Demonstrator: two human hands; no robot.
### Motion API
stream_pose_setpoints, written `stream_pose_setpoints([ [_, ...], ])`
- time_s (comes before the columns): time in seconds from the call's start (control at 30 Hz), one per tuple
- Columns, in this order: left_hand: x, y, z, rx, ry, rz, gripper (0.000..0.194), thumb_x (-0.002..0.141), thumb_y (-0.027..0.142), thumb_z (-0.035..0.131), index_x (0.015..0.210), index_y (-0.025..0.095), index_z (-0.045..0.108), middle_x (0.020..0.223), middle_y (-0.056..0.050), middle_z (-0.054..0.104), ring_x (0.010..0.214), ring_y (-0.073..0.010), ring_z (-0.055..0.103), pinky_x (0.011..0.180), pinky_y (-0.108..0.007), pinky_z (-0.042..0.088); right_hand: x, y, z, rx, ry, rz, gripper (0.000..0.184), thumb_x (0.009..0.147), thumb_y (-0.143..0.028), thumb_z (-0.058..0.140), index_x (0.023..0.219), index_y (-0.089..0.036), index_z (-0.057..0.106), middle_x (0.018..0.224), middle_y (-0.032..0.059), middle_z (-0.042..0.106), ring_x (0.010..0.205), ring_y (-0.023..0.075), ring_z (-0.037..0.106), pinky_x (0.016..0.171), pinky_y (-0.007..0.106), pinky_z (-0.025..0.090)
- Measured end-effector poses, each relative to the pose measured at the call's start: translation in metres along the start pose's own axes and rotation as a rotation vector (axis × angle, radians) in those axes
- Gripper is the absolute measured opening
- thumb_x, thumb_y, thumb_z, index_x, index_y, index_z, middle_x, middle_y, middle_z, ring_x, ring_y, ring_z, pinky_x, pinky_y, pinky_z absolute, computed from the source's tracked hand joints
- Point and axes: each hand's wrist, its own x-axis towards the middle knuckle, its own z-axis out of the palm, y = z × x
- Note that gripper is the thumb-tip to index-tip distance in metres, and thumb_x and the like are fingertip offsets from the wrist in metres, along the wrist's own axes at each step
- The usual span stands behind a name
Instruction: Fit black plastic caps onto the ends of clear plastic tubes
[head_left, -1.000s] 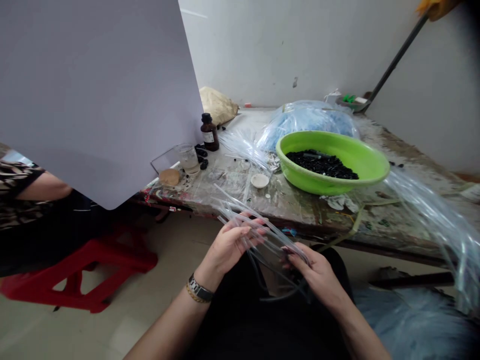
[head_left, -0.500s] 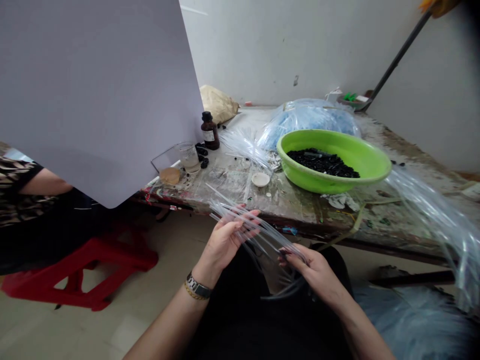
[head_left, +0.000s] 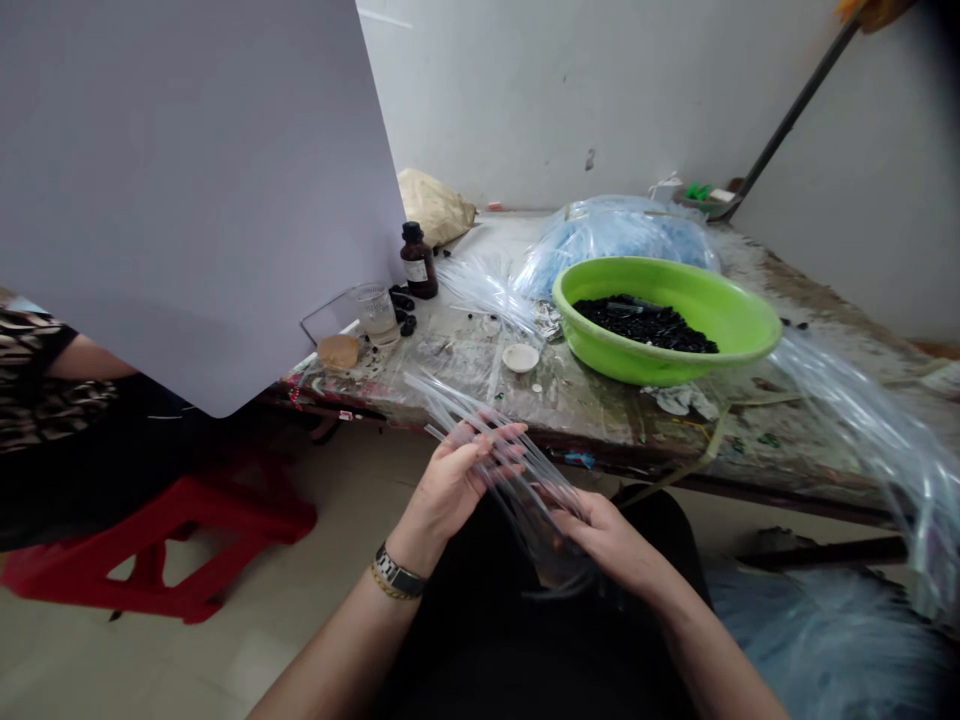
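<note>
A loose bundle of thin clear plastic tubes [head_left: 517,455] slants between my hands, just off the table's front edge. My left hand [head_left: 461,475] holds its upper-left part, thumb on top and fingers beneath. Lower on the bundle, my right hand [head_left: 592,525] is closed around the tubes, whose far ends trail below it over my dark lap and look blurred. Past the fingertips, a small white dish [head_left: 520,358] sits on the table. To its right stands a green basin [head_left: 667,365] with small black pieces [head_left: 645,325] in it.
On the worn table [head_left: 457,355] are a brown bottle [head_left: 418,262], a glass cup [head_left: 377,315] and more clear tubes [head_left: 487,290]. A bluish tube bundle [head_left: 622,235] lies behind the basin. A grey panel [head_left: 225,200] blocks the left, near a red stool [head_left: 172,540] and another person's arm [head_left: 94,360].
My right hand has slid up and left along the tubes, closer to my left hand. The tube ends at upper left reach a little farther over the table edge.
</note>
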Motion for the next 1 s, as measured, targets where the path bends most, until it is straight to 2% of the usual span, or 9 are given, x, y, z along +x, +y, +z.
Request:
stream_pose_setpoints([
  [0.1, 0.000, 0.001, 0.000, 0.001, -0.007, -0.004, 0.029, 0.081, 0.010, 0.065, 0.109, 0.013, 0.062, 0.114, -0.017, 0.071, 0.091, -0.0246, 0.070, 0.080, -0.040, 0.056, 0.002, -0.003, 0.001, 0.128, -0.078, 0.073, 0.024, 0.083, -0.040, 0.061, 0.086, -0.016, 0.067, 0.070, -0.0012, 0.061, 0.061, 0.0115, 0.050, 0.059, 0.024, 0.041],
  [0.3, 0.000, 0.002, -0.001, 0.031, -0.024, -0.005, 0.036, 0.079, 0.007, 0.062, 0.114, 0.014, 0.059, 0.115, -0.016, 0.071, 0.095, -0.0253, 0.069, 0.080, -0.040, 0.056, 0.002, -0.005, -0.001, 0.182, -0.003, 0.070, 0.029, 0.076, -0.044, 0.069, 0.078, -0.015, 0.065, 0.068, -0.0020, 0.060, 0.062, 0.0111, 0.050, 0.062, 0.024, 0.039],
  [0.43, 0.000, 0.002, -0.004, 0.053, -0.067, 0.003, 0.039, 0.080, 0.006, 0.059, 0.117, 0.016, 0.055, 0.116, -0.015, 0.070, 0.095, -0.0234, 0.068, 0.082, -0.040, 0.055, 0.000, -0.005, 0.000, 0.268, 0.002, 0.114, 0.041, 0.074, -0.052, 0.070, 0.089, -0.014, 0.066, 0.070, 0.0005, 0.065, 0.061, 0.0115, 0.056, 0.062, 0.025, 0.042],
  [0.53, 0.001, 0.002, -0.004, 0.060, -0.083, -0.015, 0.039, 0.079, 0.007, 0.059, 0.117, 0.016, 0.055, 0.118, -0.015, 0.069, 0.094, -0.0229, 0.068, 0.082, -0.040, 0.055, 0.000, -0.006, 0.003, 0.318, -0.007, 0.153, 0.046, 0.073, -0.056, 0.069, 0.095, -0.015, 0.063, 0.064, 0.0000, 0.064, 0.056, 0.0126, 0.060, 0.059, 0.026, 0.043],
  [0.67, 0.001, 0.003, -0.004, 0.049, -0.071, -0.040, 0.040, 0.078, 0.006, 0.059, 0.117, 0.016, 0.055, 0.117, -0.015, 0.069, 0.096, -0.0236, 0.067, 0.080, -0.038, 0.055, 0.002, -0.006, 0.005, 0.336, 0.070, 0.197, 0.054, 0.070, -0.056, 0.070, 0.104, -0.016, 0.060, 0.061, -0.0025, 0.062, 0.050, 0.0130, 0.059, 0.055, 0.026, 0.044],
  [0.77, 0.002, 0.002, -0.006, 0.046, -0.066, -0.030, 0.044, 0.077, 0.004, 0.058, 0.119, 0.016, 0.054, 0.116, -0.015, 0.070, 0.094, -0.0227, 0.068, 0.082, -0.040, 0.055, 0.003, -0.004, 0.002, 0.235, 0.042, 0.151, 0.049, 0.075, -0.056, 0.066, 0.101, -0.014, 0.064, 0.057, -0.0021, 0.061, 0.049, 0.0112, 0.055, 0.053, 0.024, 0.041],
  [0.87, 0.004, 0.001, -0.010, 0.050, -0.063, -0.026, 0.049, 0.076, 0.003, 0.058, 0.123, 0.016, 0.053, 0.116, -0.016, 0.070, 0.094, -0.0231, 0.068, 0.082, -0.041, 0.055, 0.004, -0.003, -0.001, 0.216, 0.021, 0.077, 0.047, 0.077, -0.057, 0.065, 0.096, -0.014, 0.067, 0.062, 0.0003, 0.063, 0.052, 0.0106, 0.054, 0.055, 0.025, 0.042],
  [1.0, 0.004, 0.001, -0.011, 0.043, -0.070, -0.061, 0.051, 0.075, 0.004, 0.060, 0.124, 0.017, 0.053, 0.116, -0.015, 0.070, 0.097, -0.0249, 0.068, 0.083, -0.041, 0.055, 0.006, -0.005, -0.001, 0.256, 0.089, 0.107, 0.047, 0.074, -0.057, 0.068, 0.095, -0.015, 0.067, 0.068, 0.0012, 0.065, 0.057, 0.0121, 0.056, 0.058, 0.025, 0.043],
])
